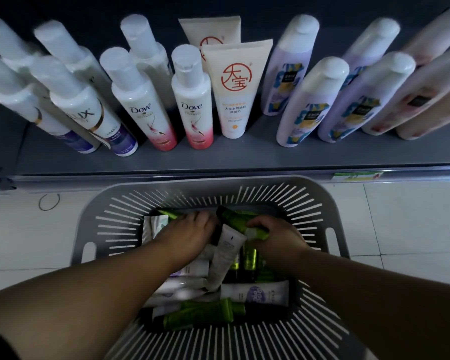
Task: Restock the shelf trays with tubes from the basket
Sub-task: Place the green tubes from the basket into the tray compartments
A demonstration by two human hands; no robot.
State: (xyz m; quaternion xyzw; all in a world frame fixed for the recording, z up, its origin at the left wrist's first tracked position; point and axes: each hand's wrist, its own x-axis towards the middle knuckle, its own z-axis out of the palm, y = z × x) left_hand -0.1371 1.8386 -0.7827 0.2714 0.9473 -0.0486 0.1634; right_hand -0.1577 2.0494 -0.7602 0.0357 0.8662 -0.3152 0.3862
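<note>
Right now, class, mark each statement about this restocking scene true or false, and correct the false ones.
1. The left hand and the right hand both reach into the grey basket. True.
2. The right hand grips a green tube. True.
3. The basket holds only green tubes. False: white tubes lie among them.
4. The Dove bottles lie flat on the shelf. False: they stand on their bases, caps up.
</note>
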